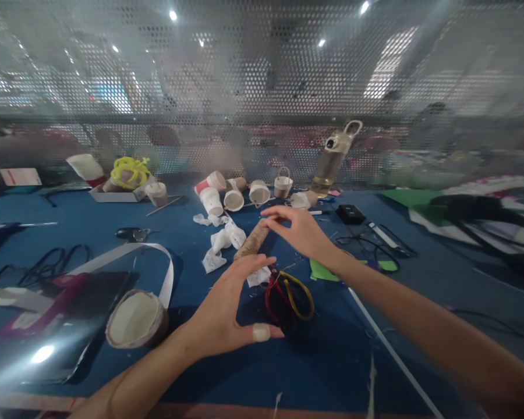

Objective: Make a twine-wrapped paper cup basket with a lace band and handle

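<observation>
A brown roll that looks wound with twine (pixel 254 240) lies slanted at the middle of the table. My right hand (pixel 300 231) is at its far end, with thumb and fingertips closed together on it. My left hand (pixel 227 305) is open near the roll's near end, thumb stretched well away from the fingers; a plaster wraps the thumb. Its fingertips overlap the roll in view, and I cannot tell whether they touch it. Scissors with red and yellow handles (pixel 303 297) lie just beyond the left thumb. Crumpled white tissue (pixel 227 235) is left of the roll.
Several paper cups (pixel 233 201) stand or lie along the perforated metal screen (pixel 244 87). A bottle (pixel 329 163) leans there. A twine-rimmed cup (pixel 135 320) and a white strip (pixel 168 270) are at left. Green paper (pixel 323 271) and a black cable (pixel 367 244) are at right.
</observation>
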### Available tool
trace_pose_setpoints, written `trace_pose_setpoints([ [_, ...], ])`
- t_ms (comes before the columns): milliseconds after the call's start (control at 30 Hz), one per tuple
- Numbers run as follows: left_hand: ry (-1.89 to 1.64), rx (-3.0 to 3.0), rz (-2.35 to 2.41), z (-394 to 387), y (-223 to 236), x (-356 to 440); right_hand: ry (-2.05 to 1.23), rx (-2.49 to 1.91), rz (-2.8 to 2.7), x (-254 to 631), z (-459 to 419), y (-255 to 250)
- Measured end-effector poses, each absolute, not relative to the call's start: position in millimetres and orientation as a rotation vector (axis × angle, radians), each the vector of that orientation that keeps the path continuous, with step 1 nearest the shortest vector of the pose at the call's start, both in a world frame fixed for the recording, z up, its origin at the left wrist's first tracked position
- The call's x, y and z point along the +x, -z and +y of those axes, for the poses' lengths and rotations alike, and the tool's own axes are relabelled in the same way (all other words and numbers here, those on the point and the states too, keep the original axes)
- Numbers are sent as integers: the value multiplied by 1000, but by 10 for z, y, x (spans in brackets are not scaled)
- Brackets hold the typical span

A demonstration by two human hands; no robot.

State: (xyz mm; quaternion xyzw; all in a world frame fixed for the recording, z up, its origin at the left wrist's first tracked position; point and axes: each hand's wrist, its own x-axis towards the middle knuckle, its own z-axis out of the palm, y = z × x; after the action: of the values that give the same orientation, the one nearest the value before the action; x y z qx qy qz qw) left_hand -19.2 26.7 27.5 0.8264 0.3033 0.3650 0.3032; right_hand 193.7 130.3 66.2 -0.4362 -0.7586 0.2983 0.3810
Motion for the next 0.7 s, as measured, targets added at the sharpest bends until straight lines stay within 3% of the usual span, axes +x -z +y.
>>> trace_pose_setpoints([
  [133, -997, 2115, 750, 264, -251, -207, -904, -1092, -2005, 1905, 804, -647],
  [367, -852, 2278, 599, 209, -244, -142, -1494, -1092, -1713, 1917, 300, -502],
  [700, -725, 2563, 464, 216, -144, -27, -1683, -999, -1538, 1931, 159, -261],
])
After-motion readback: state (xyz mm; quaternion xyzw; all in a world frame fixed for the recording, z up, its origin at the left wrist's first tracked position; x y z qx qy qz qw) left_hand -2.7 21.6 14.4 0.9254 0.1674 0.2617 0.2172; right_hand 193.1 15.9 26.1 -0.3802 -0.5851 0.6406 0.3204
